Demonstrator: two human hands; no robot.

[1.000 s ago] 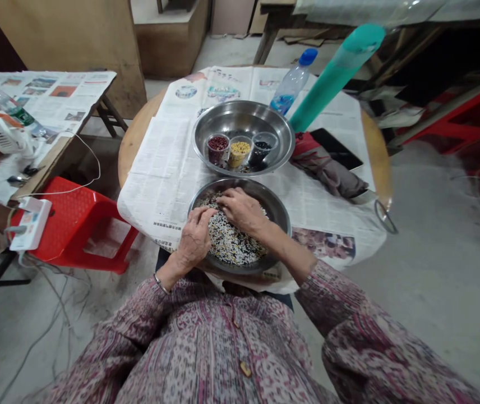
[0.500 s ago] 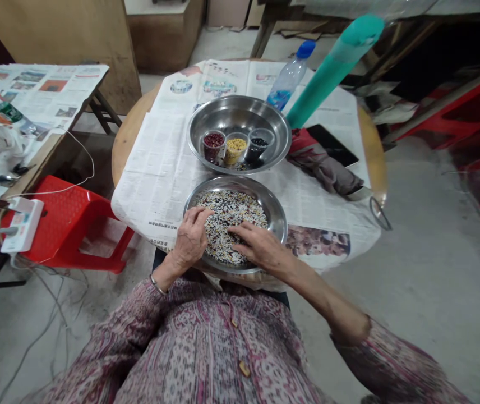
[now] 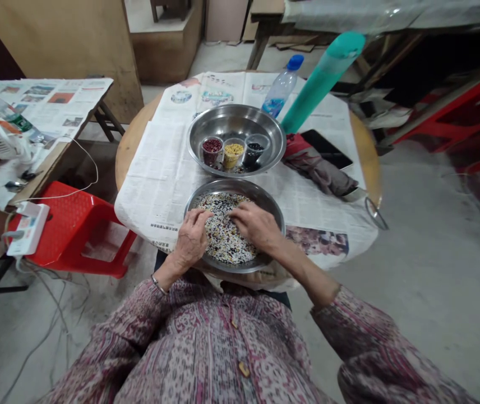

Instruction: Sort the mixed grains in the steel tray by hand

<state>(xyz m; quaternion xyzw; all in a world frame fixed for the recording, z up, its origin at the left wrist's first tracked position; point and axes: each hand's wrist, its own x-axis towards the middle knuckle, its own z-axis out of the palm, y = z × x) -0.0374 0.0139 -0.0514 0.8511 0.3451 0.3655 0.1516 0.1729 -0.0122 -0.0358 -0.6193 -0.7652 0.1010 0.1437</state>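
A shallow steel basin (image 3: 267,197) stands at the near edge of the table, holding a mix of white, black, yellow and dark red grains and beans (image 3: 228,247). Over its left side rests my left hand (image 3: 191,237), fingers curled together, with their tips at the grains. My right hand (image 3: 258,225) reaches in from the right, its bent fingertips pinched at the surface of the mix. What either hand holds is too small to see. Just beyond, a larger steel basin (image 3: 240,116) contains a cup of red beans (image 3: 212,150), a cup of yellow grains (image 3: 232,155) and a cup of black beans (image 3: 255,150).
Newspaper (image 3: 151,151) covers the round table. Behind the larger basin are a blue-capped bottle (image 3: 281,88) and a tall green cylinder (image 3: 322,84). A folded umbrella-like bundle (image 3: 319,168) and a dark flat device (image 3: 328,148) lie right. A red stool (image 3: 75,230) bears a power strip (image 3: 28,229).
My right hand has moved forward and slightly left over the grains, its fingers drawing closer together. My left hand stays at the basin's left side. The camera view has shifted slightly.
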